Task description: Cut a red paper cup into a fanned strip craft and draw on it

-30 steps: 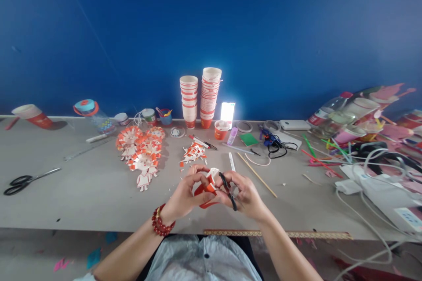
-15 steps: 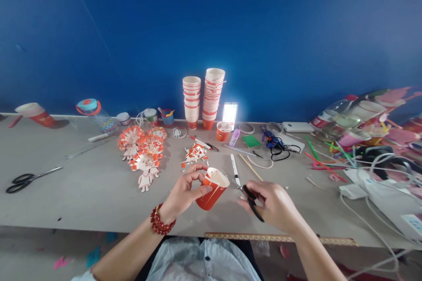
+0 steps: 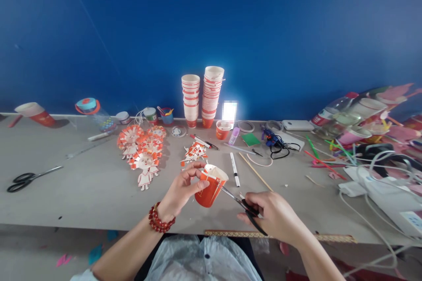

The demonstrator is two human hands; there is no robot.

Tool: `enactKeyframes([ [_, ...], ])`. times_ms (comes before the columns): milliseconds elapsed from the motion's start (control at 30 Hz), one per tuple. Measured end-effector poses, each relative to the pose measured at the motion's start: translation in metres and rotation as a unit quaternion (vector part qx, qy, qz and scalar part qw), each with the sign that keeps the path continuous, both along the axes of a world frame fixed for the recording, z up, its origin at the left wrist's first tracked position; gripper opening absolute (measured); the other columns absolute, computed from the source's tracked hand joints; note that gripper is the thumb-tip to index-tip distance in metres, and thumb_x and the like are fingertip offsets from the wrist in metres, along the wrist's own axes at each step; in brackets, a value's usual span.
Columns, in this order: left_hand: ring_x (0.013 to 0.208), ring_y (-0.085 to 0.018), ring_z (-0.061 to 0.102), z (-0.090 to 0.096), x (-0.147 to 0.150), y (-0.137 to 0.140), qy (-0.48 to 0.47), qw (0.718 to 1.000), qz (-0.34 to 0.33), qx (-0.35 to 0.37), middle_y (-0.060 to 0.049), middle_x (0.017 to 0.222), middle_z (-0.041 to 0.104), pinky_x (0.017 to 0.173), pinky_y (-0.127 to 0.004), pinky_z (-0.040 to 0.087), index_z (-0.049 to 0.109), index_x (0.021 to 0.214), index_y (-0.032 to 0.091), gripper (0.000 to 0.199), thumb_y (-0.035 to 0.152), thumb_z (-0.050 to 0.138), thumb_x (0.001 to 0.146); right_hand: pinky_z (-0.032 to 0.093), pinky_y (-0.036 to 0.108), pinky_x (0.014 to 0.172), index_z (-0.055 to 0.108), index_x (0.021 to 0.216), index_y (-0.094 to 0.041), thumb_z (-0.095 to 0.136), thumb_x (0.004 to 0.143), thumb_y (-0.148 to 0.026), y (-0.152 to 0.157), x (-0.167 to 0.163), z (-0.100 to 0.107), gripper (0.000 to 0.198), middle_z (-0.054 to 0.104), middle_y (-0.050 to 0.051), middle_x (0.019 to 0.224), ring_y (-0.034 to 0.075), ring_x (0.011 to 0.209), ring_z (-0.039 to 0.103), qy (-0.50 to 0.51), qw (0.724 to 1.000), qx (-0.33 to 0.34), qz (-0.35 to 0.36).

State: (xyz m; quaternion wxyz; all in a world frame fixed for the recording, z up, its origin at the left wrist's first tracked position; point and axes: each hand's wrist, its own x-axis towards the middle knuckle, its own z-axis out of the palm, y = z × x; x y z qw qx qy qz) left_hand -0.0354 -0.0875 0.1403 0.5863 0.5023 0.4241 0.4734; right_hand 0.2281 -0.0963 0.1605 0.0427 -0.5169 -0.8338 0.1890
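My left hand (image 3: 185, 184) grips a red paper cup (image 3: 208, 192) by its left side, thumb in front and fingers behind the rim. The cup is tilted, its white inside facing up, and cut lines run down its wall. In my right hand (image 3: 272, 213) is a pair of black-handled scissors (image 3: 242, 204). Their blade tips touch the cup's right side below the rim. Cut red and white paper scraps (image 3: 195, 153) lie in a pile just beyond the cup. A white marker (image 3: 234, 169) rests on the table to the right of the cup.
Two tall stacks of paper cups (image 3: 190, 101) stand against the blue wall. Paper lion figures (image 3: 144, 167) lie at left, with another pair of scissors (image 3: 28, 180) farther left. A glue gun (image 3: 273, 138), cables and a power strip (image 3: 412, 221) occupy the right side.
The scissors' tips have moved left and down from near the rim to the cup's right side. My left hand and the cup have shifted only slightly.
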Motion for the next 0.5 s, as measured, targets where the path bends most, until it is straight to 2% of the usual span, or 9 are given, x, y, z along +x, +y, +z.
enactKeyframes([
  [200, 0.122, -0.027, 0.050, 0.005, 0.002, 0.001, 0.037, 0.999, -0.019, 0.003, -0.007, 0.128, 0.053, 0.105, -0.038, 0.034, 0.061, 0.070, 0.018, 0.022, 0.033, 0.074, 0.076, 0.022, 0.024, 0.049, 0.053, 0.060, -0.022, 0.064, 0.079, -0.049, 0.004, -0.006, 0.005, 0.035, 0.052, -0.002, 0.053, 0.013, 0.049, 0.040, 0.010, 1.000, 0.008, 0.004],
  [500, 0.119, -0.026, 0.051, 0.006, 0.003, 0.001, 0.111, 0.992, -0.054, 0.028, -0.008, 0.124, 0.056, 0.105, -0.037, 0.030, 0.062, 0.071, 0.017, 0.017, 0.031, 0.072, 0.076, 0.020, 0.025, 0.050, 0.055, 0.062, -0.022, 0.065, 0.079, -0.049, 0.006, -0.010, 0.012, 0.033, 0.058, -0.002, 0.057, 0.014, 0.052, 0.048, -0.035, 0.999, 0.019, 0.017],
])
